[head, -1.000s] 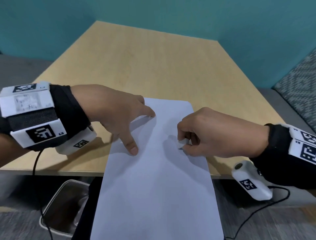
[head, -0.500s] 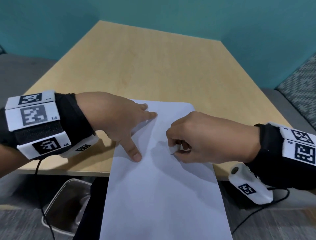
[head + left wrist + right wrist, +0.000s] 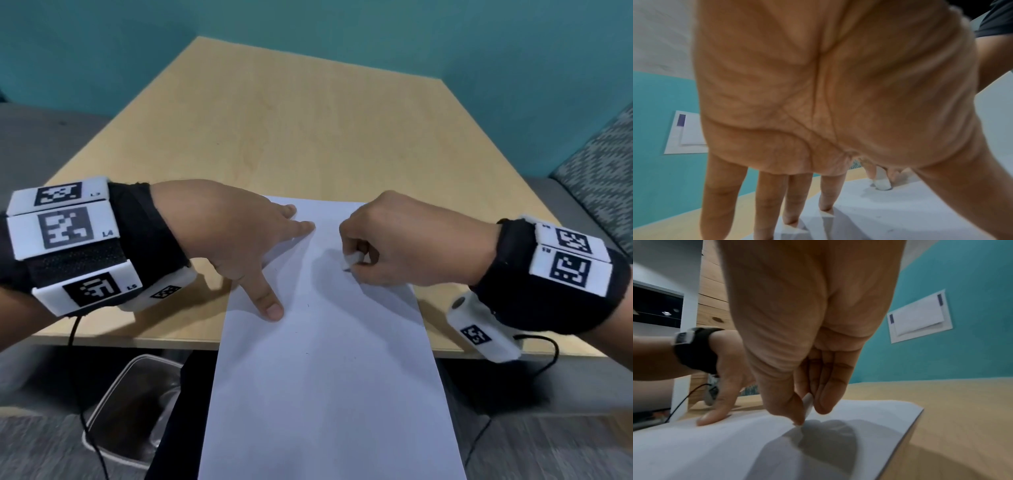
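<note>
A white sheet of paper lies on the wooden table and overhangs its near edge. My left hand presses on the sheet's left side with straight, spread fingers and the thumb pointing toward me. My right hand pinches a small white piece, perhaps an eraser, with its tip on the paper near the far end. The left wrist view shows that white piece touching the paper. In the right wrist view the white piece sits between thumb and fingers above the paper.
A bin stands on the floor under the table's near left edge. A patterned cushion is at the right. Teal walls close off the far side, with a white notice taped to one. Cables hang from both wrist units.
My right hand has slid the white piece leftward and then toward the sheet's far edge. My left hand has stayed pressed on the paper.
</note>
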A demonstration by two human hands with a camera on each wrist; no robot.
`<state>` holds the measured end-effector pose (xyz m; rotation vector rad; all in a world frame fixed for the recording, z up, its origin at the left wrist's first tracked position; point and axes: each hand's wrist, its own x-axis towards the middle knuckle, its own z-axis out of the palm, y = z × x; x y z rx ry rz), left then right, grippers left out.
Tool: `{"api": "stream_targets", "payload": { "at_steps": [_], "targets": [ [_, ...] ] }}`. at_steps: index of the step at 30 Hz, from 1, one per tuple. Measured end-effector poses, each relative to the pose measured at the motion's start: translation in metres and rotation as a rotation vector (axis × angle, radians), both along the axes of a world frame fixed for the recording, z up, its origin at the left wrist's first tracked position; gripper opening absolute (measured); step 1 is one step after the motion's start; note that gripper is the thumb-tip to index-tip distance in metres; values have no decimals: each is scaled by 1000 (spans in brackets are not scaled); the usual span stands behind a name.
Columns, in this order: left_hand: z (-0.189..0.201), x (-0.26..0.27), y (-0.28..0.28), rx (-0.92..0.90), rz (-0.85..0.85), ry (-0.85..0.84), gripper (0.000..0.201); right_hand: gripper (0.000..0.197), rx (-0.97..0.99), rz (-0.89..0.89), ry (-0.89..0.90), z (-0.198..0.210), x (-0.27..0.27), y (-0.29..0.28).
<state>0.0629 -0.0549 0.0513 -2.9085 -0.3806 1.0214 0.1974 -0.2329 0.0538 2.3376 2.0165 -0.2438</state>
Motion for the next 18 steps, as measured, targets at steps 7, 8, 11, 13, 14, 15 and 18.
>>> {"api": "stream_targets", "payload": {
  "at_steps": [7,8,11,13,14,15,18],
  "targets": [
    [-1,0,0,-15,17,-9,140,9,-75,54,85,-1,-11,0],
    [-1,1,0,-17,23,-12,140,10,-59,32,72,-1,-6,2],
    [0,0,-1,-21,35,-14,140,7,17,-22,47,-4,6,5],
    [1,0,-2,-22,33,-2,140,5,8,8,47,-5,1,2],
    [1,0,-2,-21,29,4,141,4,-14,30,57,-5,-3,0],
    [2,0,-3,-19,31,8,142,5,-31,49,70,-5,-5,0],
    [6,3,-5,-16,31,24,145,9,-9,20,79,-3,3,7]
  ]
}}
